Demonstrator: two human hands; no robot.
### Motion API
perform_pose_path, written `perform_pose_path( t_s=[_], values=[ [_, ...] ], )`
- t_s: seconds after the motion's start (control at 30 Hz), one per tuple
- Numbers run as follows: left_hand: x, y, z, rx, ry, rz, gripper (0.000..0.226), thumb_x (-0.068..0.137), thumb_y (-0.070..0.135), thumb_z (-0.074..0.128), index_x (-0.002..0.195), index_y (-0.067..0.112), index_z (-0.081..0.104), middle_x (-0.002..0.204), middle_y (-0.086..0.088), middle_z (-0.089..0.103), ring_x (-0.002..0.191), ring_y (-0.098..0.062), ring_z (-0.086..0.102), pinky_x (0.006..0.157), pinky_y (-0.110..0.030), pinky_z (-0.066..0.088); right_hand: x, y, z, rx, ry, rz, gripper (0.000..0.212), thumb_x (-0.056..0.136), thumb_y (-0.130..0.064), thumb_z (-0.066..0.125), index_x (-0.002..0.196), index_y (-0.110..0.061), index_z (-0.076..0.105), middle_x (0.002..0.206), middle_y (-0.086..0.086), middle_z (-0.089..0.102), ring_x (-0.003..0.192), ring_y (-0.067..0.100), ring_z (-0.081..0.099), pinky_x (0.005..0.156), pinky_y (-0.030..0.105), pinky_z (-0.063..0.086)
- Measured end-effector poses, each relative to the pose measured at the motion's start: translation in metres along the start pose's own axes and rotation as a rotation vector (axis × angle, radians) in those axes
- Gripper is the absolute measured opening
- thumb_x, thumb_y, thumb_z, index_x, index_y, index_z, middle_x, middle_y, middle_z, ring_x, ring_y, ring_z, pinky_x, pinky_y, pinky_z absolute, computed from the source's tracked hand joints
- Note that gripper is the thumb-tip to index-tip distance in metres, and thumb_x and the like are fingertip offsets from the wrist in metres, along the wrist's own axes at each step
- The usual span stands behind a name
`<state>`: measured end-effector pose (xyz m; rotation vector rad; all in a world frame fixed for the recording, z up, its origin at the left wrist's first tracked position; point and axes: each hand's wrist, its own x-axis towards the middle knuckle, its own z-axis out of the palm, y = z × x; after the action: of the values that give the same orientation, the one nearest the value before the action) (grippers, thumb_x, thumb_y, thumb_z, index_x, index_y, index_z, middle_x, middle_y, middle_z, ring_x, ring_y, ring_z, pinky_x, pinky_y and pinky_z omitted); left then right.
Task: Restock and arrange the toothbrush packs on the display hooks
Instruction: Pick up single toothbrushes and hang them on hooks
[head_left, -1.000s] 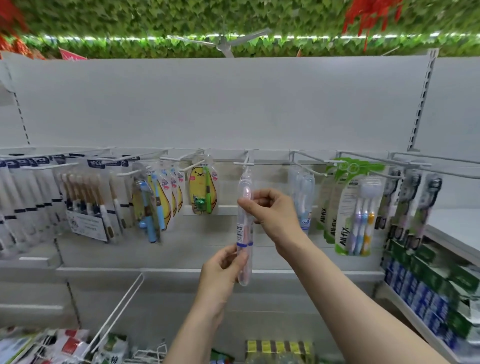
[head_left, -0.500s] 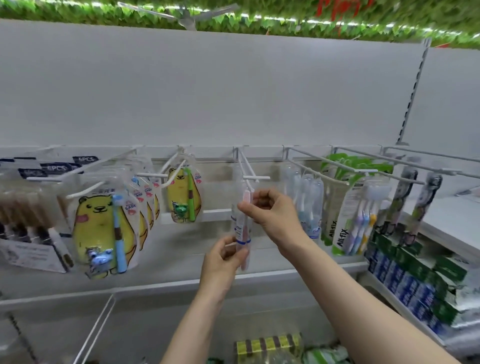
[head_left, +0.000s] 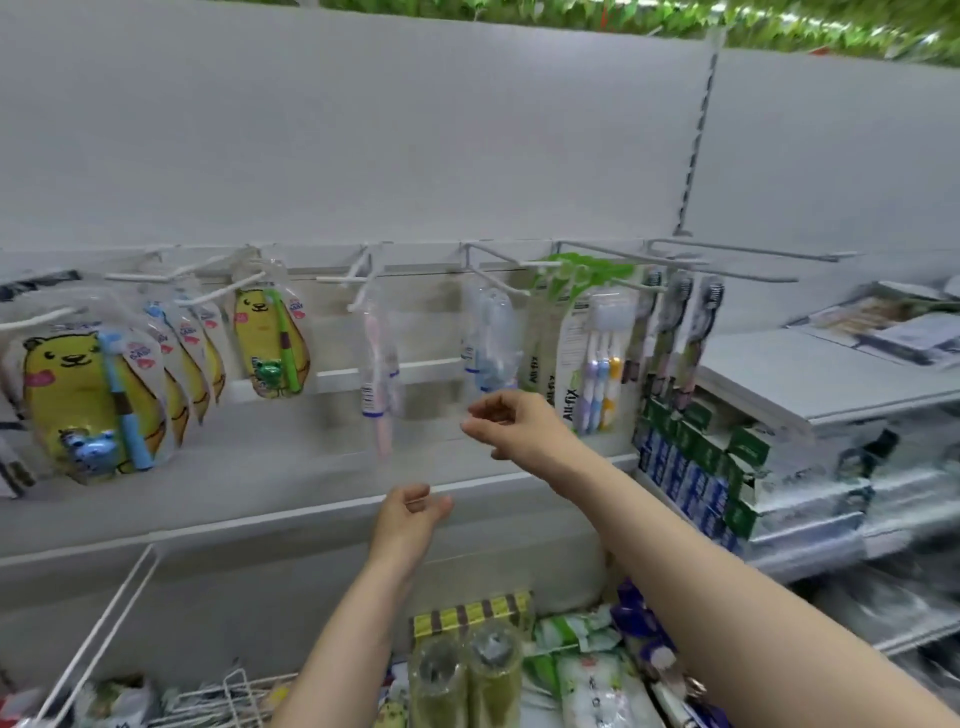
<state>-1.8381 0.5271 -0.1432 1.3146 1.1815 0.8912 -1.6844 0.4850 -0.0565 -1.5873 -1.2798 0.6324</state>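
Two hands (head_left: 410, 519), five yellow bear packs (head_left: 78, 384)

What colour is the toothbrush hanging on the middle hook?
Pale pink toothbrush in a clear pack, seen in the head view.

Open gap at 12 o'clock between pink toothbrush pack (head_left: 378, 374) and blue pack (head_left: 488, 338); hooks (head_left: 358, 278) project above.

Clear pink toothbrush pack (head_left: 378, 374) hangs upright on white hook (head_left: 358, 283).
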Motion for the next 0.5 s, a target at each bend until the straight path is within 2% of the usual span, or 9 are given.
perform_pose_path(
  t_s=[0.03,0.17,0.23,0.3,0.37,0.5],
  values=[
    [-0.012,0.0,0.015,0.037,-0.019,0.003,0.045,0.086,0.02,0.075,0.125,0.005,0.057,0.12,-0.014,0.063,0.105,-0.024,0.059,0.098,-0.039,0.048,-0.013,0.008,-0.019,-0.033,-0.019,0.009,0.031,0.089,-0.028,0.075,0.114,-0.012,0.068,0.105,0.005,0.071,0.096,0.021,0.068,0.079,0.035,0.058],
    [-0.066,0.025,0.086,0.176,-0.112,0.148,0.045,0.084,0.015,0.076,0.124,0.005,0.058,0.119,-0.012,0.063,0.1,-0.019,0.059,0.086,-0.028,0.045,-0.07,0.028,-0.121,-0.284,-0.006,-0.054,0.03,0.092,-0.031,0.07,0.119,-0.017,0.068,0.11,-0.002,0.071,0.101,0.014,0.067,0.088,0.032,0.057],
    [-0.089,0.045,0.125,0.339,-0.157,0.288,0.05,0.082,0.021,0.079,0.126,0.011,0.058,0.122,-0.008,0.063,0.106,-0.02,0.06,0.096,-0.034,0.049,-0.092,0.04,-0.18,-0.532,0.039,-0.079,0.036,0.093,-0.034,0.069,0.125,-0.019,0.065,0.118,-0.003,0.068,0.106,0.013,0.064,0.094,0.03,0.052],
    [-0.113,0.068,0.165,0.534,-0.179,0.458,0.053,0.082,0.029,0.078,0.13,0.019,0.056,0.127,-0.002,0.06,0.114,-0.02,0.058,0.101,-0.042,0.048,-0.113,0.054,-0.238,-0.788,0.076,-0.067,0.042,0.093,-0.039,0.066,0.13,-0.02,0.062,0.128,0.001,0.066,0.114,0.02,0.062,0.097,0.037,0.05],
    [-0.136,0.092,0.206,0.694,-0.184,0.632,0.054,0.085,0.035,0.074,0.133,0.022,0.053,0.132,-0.001,0.057,0.12,-0.02,0.056,0.102,-0.044,0.048,-0.138,0.066,-0.291,-0.998,0.077,-0.045,0.044,0.095,-0.042,0.062,0.134,-0.021,0.058,0.134,0.003,0.062,0.12,0.024,0.057,0.098,0.04,0.049],
    [-0.172,0.126,0.283,0.865,-0.23,0.836,0.055,0.089,0.045,0.065,0.138,0.025,0.049,0.138,0.0,0.055,0.126,-0.021,0.052,0.103,-0.041,0.045,-0.184,0.08,-0.383,-1.161,0.075,-0.029,0.047,0.098,-0.042,0.058,0.139,-0.02,0.053,0.139,0.003,0.055,0.126,0.024,0.051,0.1,0.04,0.047]
  ],
)
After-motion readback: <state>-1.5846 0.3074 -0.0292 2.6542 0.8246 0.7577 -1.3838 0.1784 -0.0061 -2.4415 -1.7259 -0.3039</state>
